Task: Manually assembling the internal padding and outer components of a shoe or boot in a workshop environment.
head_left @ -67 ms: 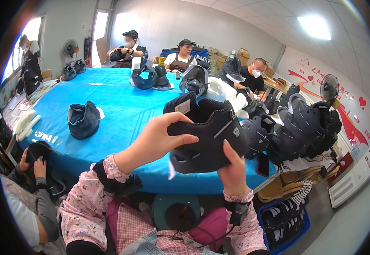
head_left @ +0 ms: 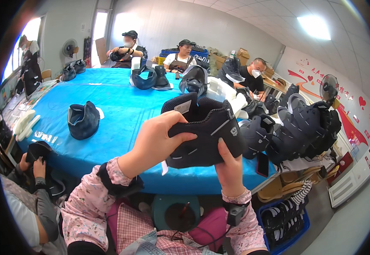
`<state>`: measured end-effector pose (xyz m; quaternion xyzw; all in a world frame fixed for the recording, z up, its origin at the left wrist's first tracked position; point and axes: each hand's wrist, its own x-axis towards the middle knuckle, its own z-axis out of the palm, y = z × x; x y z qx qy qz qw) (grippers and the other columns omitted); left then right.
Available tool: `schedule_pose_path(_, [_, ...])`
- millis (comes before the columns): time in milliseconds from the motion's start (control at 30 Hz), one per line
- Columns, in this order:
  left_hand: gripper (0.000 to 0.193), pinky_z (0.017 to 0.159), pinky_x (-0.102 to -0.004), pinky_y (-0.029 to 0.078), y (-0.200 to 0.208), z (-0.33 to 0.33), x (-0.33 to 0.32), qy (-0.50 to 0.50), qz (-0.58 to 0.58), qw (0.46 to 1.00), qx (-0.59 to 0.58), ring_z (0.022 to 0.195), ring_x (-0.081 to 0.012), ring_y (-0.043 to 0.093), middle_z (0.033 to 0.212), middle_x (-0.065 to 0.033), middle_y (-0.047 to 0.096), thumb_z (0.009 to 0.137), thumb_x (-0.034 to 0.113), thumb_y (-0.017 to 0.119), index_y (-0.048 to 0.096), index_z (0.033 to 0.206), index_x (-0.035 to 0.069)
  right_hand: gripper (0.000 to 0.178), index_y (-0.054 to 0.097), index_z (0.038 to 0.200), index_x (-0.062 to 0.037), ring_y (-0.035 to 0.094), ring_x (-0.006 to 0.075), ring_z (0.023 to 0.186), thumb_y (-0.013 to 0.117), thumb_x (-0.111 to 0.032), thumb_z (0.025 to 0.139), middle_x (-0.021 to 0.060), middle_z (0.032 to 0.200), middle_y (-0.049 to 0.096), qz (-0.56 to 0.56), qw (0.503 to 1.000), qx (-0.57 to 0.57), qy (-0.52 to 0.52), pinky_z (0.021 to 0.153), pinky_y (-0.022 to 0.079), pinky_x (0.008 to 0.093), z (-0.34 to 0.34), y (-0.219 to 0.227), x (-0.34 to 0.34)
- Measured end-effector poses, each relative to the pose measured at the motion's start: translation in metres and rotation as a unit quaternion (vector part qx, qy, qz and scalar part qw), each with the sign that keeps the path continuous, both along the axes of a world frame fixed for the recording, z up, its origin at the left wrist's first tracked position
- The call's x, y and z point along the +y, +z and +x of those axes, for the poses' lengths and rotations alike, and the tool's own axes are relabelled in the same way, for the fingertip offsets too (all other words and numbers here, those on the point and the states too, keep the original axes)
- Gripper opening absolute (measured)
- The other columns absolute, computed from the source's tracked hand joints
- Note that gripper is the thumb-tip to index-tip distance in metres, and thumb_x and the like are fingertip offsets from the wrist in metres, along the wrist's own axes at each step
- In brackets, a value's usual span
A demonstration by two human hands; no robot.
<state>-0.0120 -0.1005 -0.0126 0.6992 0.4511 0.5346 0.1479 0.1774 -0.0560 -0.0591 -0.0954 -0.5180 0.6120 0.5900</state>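
A black shoe upper (head_left: 206, 142) hangs in the air above the near edge of the blue-covered table, held between both hands. My left hand (head_left: 159, 136) pinches its collar edge, thumb outside and fingers inside the opening. My right hand (head_left: 229, 165) grips the lower right side, its thumb on the outer face and its other fingers hidden behind. A white label shows on the upper's inner lining, and a white strip sticks out below its left end. Beyond my left hand, another dark shoe upper (head_left: 83, 121) stands alone on the table.
Stacked black uppers (head_left: 306, 131) crowd the table's right side, near a phone (head_left: 262, 165) at the edge. A blue crate (head_left: 285, 225) of uppers sits low right. White gloves (head_left: 27, 124) lie at left. Co-workers sit around the blue table (head_left: 121, 97); one's hands (head_left: 36, 163) are close at left.
The shoe upper has shifted slightly left and up, turning a little so its right side faces me more. Both hands keep their hold.
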Motion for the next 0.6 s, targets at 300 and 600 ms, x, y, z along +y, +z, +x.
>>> schedule_pose_path(300, [0.038,0.06,-0.0422,0.048,0.02,0.002,-0.007,0.004,0.025,0.964,0.263,0.071,-0.0352,0.063,0.074,-0.0178,0.063,0.086,0.039,0.06,0.058,0.082,0.001,0.029,0.058,0.114,0.0005,0.059,0.0137,0.095,0.065,-0.005,0.086,0.0064,0.106,0.062,-0.035,0.997,-0.008,0.072,0.084,0.048,0.027,-0.004,0.011,-0.01])
schedule_pose_path(600, [0.032,0.061,-0.0379,0.048,0.008,-0.001,-0.015,-0.004,0.07,0.967,0.246,0.071,-0.0354,0.061,0.077,-0.0148,0.063,0.082,0.024,0.067,0.062,0.108,0.007,0.04,0.055,0.121,-0.0005,0.057,0.0141,0.103,0.068,-0.007,0.084,0.0061,0.114,0.061,0.059,0.992,-0.112,0.016,0.087,0.047,0.0289,0.014,-0.014,0.003])
